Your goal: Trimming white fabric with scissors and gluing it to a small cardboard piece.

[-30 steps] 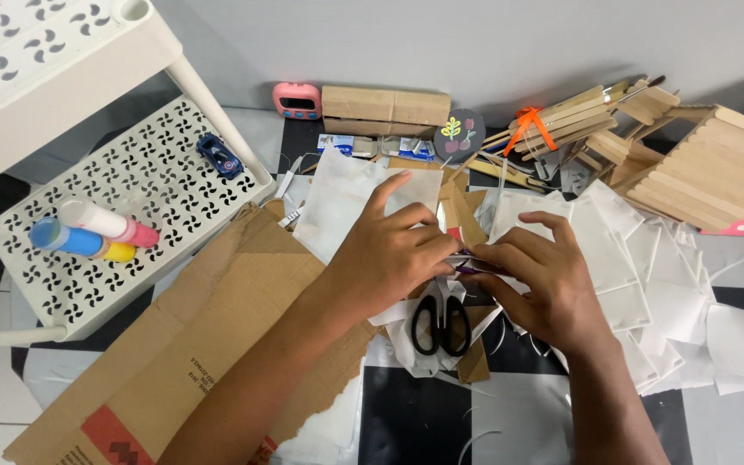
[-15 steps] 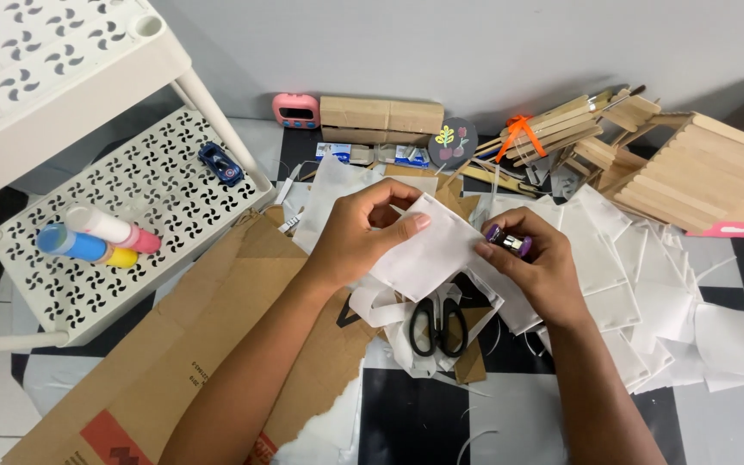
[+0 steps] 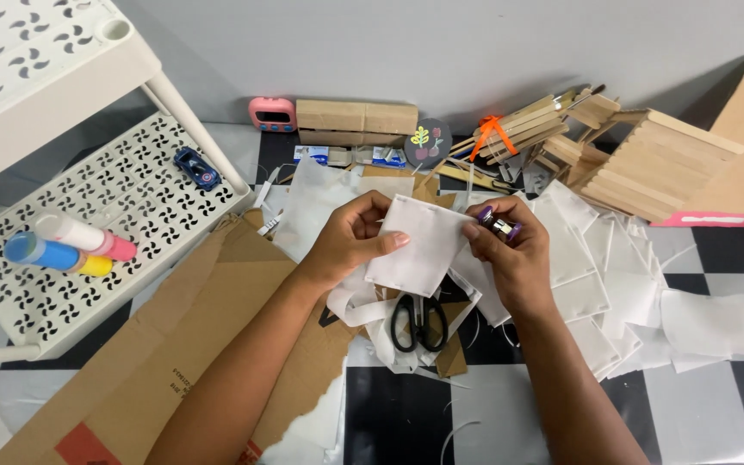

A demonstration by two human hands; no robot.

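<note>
White fabric square (image 3: 421,245) hangs above the black scissors (image 3: 418,322), left hand (image 3: 350,241) pinching its left edge, right hand (image 3: 510,254) pinching the right edge while gripping a small purple lighter (image 3: 499,226). It looks light and floppy, best held by its edges. More cut squares (image 3: 596,284) lie beside.

Two hands in shot, the left hand (image 3: 350,241) and the right hand (image 3: 510,250), sharing one white fabric square (image 3: 424,245). One small purple lighter (image 3: 501,226) sits in the right. One pair of black-handled scissors (image 3: 419,323) lies below. On the white rack (image 3: 131,215): one blue toy car (image 3: 197,168) and three glue tubes (image 3: 66,245), I think, bunched together. One pink timer (image 3: 272,114) at the wall, one wooden block (image 3: 356,122) beside it. The loose white pieces (image 3: 613,284) overlap too much to count.
</note>
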